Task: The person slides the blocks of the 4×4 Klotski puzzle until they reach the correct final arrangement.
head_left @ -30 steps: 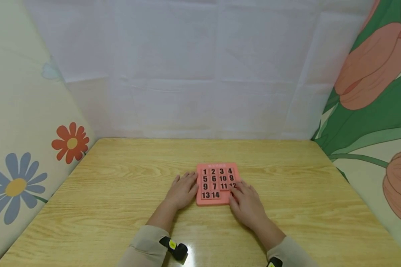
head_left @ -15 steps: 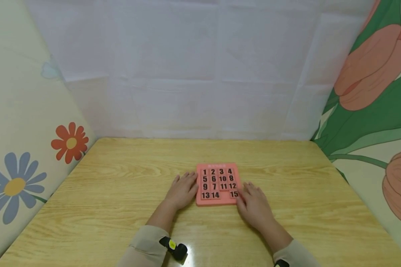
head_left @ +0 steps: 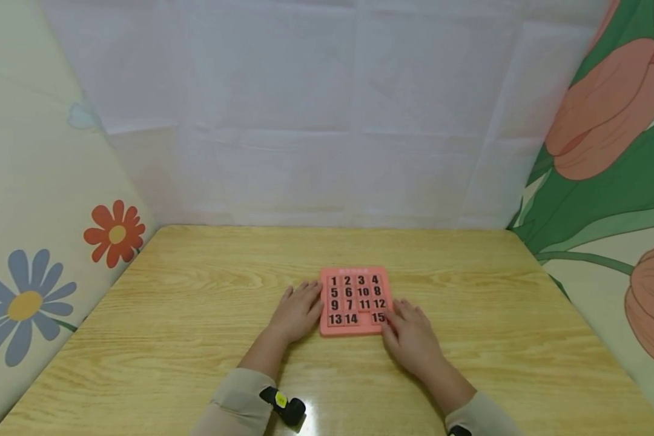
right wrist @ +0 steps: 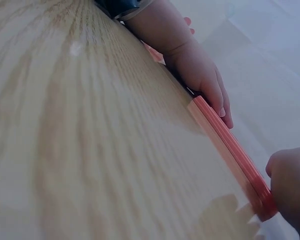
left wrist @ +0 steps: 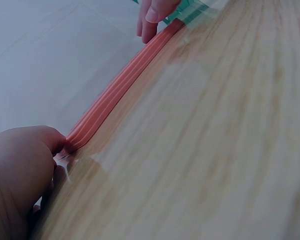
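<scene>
A pink sliding number puzzle (head_left: 354, 332) lies flat on the table, its tiles bearing black numerals. In the bottom row, tile 15 (head_left: 378, 317) stands apart from tile 14 (head_left: 351, 318), with a gap between them. My left hand (head_left: 296, 312) rests along the puzzle's left side, fingers extended; its thumb is by the near corner in the left wrist view. At the right side, my right hand (head_left: 412, 339) touches the edge of tile 15 with its fingertips. The right wrist view shows the puzzle's side (right wrist: 235, 150) between both hands; its tile face is hidden there.
The wood-grain table (head_left: 196, 272) extends around the puzzle. White cloth (head_left: 283, 121) hangs behind it, and flower-patterned panels (head_left: 594, 121) flank both sides. A black wrist camera (head_left: 291, 410) sits on the left sleeve.
My right hand has drawn back rightward off the puzzle, uncovering tile 15, then shifted slightly left. Tile 15 has slid a little left since half a second ago. My left hand stays put.
</scene>
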Available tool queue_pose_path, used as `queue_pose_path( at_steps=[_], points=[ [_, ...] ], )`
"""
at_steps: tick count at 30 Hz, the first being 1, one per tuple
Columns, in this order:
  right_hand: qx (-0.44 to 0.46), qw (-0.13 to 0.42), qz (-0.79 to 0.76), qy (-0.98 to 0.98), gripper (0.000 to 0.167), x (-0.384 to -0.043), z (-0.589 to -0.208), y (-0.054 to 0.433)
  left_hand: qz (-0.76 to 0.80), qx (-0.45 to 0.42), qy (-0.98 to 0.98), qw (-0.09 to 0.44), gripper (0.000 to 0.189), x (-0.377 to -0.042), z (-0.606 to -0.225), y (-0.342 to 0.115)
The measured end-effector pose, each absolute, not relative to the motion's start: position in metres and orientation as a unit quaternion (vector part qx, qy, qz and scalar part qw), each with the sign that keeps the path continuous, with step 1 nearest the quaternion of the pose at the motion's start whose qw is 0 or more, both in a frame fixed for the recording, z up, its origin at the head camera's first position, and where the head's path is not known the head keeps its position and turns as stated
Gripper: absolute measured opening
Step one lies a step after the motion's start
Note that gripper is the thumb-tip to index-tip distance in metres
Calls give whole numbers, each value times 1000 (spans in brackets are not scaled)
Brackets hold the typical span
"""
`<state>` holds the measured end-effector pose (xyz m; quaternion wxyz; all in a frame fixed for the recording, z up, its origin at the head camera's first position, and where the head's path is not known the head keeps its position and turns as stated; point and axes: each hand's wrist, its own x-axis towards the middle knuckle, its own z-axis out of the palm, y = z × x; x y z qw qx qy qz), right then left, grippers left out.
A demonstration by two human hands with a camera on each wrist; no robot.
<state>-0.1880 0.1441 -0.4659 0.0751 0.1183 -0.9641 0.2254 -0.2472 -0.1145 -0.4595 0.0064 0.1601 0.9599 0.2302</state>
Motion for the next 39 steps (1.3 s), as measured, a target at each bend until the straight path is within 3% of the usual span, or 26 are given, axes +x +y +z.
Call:
queue_pose_path(
  at_steps=[39],
  points=[
    [165, 85, 216, -959, 42, -186, -468, 129, 227, 165, 960, 1, 53, -248, -460, -115]
  ],
)
